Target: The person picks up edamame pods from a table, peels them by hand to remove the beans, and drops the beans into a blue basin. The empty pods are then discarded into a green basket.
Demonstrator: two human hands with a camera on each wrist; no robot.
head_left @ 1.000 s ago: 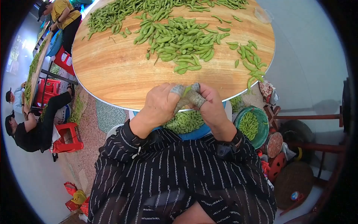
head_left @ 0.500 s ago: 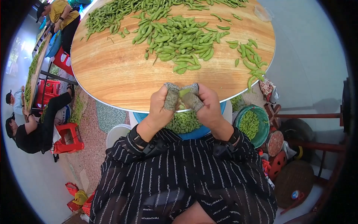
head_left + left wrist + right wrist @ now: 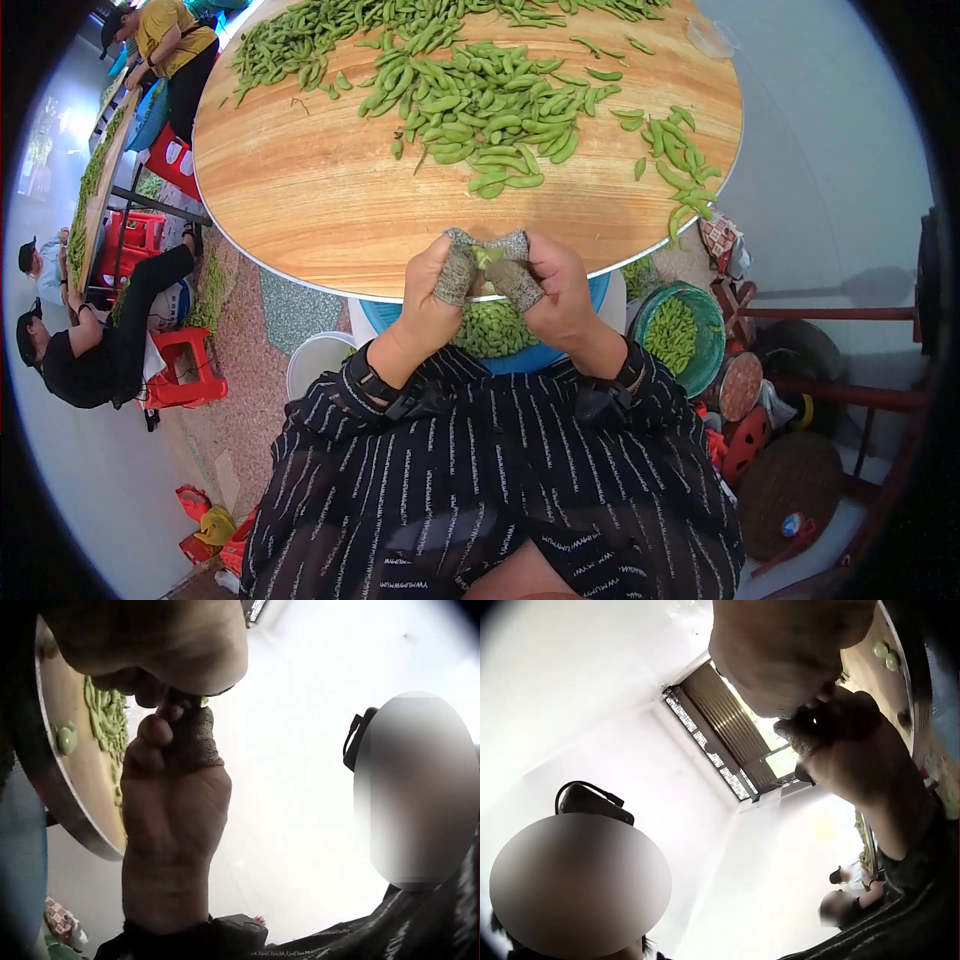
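While hands (image 3: 432, 298) (image 3: 566, 298) pinch green pod (image 3: 487, 257), blue basin (image 3: 528, 360) below holds beans (image 3: 495, 332).

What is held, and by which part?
A green pod, held by the left grip and right grip; much of it is covered, so which part cannot be told.

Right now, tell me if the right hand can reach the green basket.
Likely yes: the green basket stands open to the right, nothing over it, though the right hand pinches a pod.

Green soybean pods (image 3: 490, 110) lie in heaps and scattered clusters across a round wood-grain table (image 3: 310, 200).
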